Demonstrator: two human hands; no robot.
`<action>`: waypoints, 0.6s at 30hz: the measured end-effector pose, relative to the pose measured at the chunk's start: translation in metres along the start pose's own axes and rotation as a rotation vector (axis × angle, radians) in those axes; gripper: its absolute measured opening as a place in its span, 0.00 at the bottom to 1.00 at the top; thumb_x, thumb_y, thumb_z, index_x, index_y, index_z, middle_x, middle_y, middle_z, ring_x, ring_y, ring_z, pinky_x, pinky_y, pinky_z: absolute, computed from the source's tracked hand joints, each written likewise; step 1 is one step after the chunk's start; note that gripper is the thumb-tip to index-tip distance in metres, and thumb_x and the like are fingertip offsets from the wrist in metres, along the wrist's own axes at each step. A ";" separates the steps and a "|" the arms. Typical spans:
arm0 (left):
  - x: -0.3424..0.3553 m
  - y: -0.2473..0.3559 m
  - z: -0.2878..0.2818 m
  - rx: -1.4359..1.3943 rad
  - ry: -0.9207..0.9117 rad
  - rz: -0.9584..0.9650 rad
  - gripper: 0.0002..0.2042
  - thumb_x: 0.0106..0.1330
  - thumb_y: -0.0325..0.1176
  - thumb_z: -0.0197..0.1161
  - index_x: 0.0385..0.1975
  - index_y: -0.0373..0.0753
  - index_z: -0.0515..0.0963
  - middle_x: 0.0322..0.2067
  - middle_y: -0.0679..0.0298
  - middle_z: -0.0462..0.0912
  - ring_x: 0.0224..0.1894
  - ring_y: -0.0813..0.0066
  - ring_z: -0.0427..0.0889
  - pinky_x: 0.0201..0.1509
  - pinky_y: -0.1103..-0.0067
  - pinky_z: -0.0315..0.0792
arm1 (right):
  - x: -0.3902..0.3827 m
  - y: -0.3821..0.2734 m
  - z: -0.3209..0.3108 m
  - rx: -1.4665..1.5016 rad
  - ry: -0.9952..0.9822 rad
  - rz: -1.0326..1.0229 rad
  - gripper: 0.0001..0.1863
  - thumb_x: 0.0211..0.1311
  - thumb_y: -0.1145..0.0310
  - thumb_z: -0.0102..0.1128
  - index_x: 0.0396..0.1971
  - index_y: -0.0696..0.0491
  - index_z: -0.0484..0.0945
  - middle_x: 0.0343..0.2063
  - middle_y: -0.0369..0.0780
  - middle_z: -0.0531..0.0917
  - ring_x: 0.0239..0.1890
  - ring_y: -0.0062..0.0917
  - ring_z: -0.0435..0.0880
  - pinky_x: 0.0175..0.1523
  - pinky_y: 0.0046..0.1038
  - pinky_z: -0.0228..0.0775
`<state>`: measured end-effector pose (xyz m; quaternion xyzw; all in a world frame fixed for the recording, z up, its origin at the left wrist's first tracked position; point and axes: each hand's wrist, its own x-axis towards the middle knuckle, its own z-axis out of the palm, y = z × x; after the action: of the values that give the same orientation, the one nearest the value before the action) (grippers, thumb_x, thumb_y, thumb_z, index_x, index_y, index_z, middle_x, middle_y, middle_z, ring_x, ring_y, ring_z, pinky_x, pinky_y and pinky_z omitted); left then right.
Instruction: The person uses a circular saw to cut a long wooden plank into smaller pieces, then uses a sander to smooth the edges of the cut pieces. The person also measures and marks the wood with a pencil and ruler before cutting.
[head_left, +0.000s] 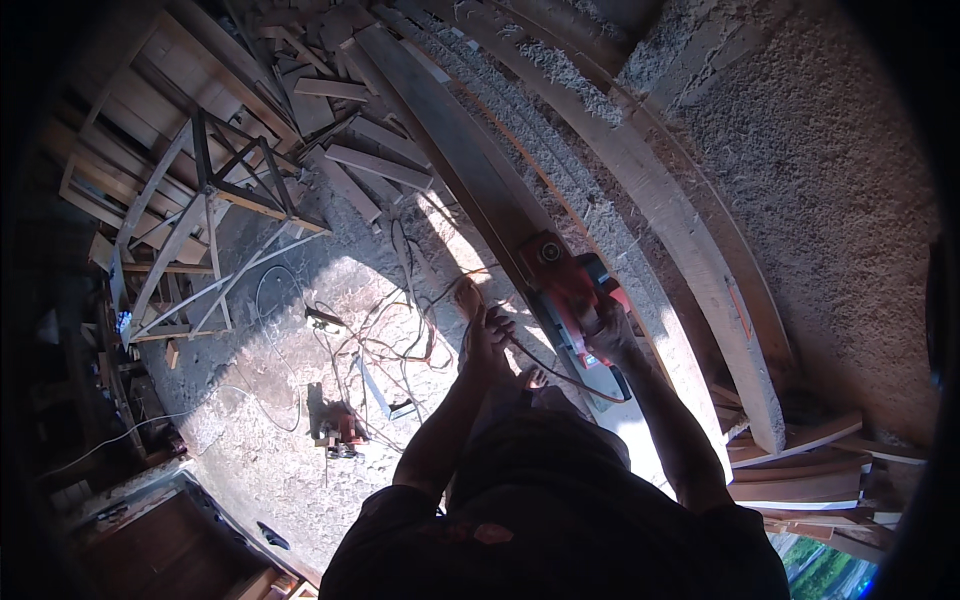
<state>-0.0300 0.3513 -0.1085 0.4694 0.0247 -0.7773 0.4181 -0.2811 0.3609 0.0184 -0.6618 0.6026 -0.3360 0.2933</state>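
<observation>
My right hand [612, 335] grips the handle of a red electric planer [565, 290], which sits on a long wooden beam [455, 150] running from the upper middle down to the right of centre. My left hand [490, 340] is left of the planer, fingers curled beside its dark power cord [550, 375]; whether it holds the cord or something else is hard to make out. The cord loops from the planer's rear toward that hand. More cords [380, 330] lie tangled on the sunlit, dusty floor.
Stacked curved timbers [675, 225] with shavings lie along the right. Loose boards [375, 165] are piled at the top, wooden frames [200, 225] at upper left. Another power tool [340, 430] and a metal square [375, 390] lie on the floor. A wooden box [170, 540] is at lower left.
</observation>
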 end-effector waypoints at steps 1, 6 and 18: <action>0.000 0.001 0.004 -0.002 0.005 0.000 0.22 0.71 0.58 0.59 0.47 0.45 0.76 0.33 0.65 0.80 0.43 0.64 0.80 0.55 0.66 0.71 | 0.019 -0.007 0.005 0.008 0.017 -0.001 0.33 0.72 0.37 0.48 0.46 0.57 0.81 0.27 0.53 0.83 0.35 0.51 0.87 0.32 0.41 0.74; 0.009 0.010 0.016 -0.057 0.028 -0.002 0.20 0.72 0.56 0.58 0.47 0.44 0.76 0.34 0.64 0.82 0.44 0.63 0.81 0.56 0.65 0.71 | 0.108 -0.006 0.025 -0.070 -0.055 0.040 0.32 0.71 0.37 0.51 0.52 0.52 0.79 0.31 0.55 0.84 0.38 0.52 0.86 0.34 0.45 0.75; 0.038 0.061 0.070 -0.164 -0.108 0.076 0.14 0.73 0.52 0.60 0.47 0.52 0.80 0.35 0.72 0.86 0.40 0.73 0.83 0.55 0.70 0.71 | 0.313 -0.012 0.079 -0.176 0.023 -0.266 0.19 0.73 0.56 0.54 0.59 0.46 0.73 0.24 0.42 0.80 0.21 0.31 0.84 0.22 0.31 0.75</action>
<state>-0.0467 0.2581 -0.0761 0.3915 0.0481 -0.7805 0.4849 -0.1960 0.0492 0.0089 -0.7552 0.5399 -0.3253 0.1801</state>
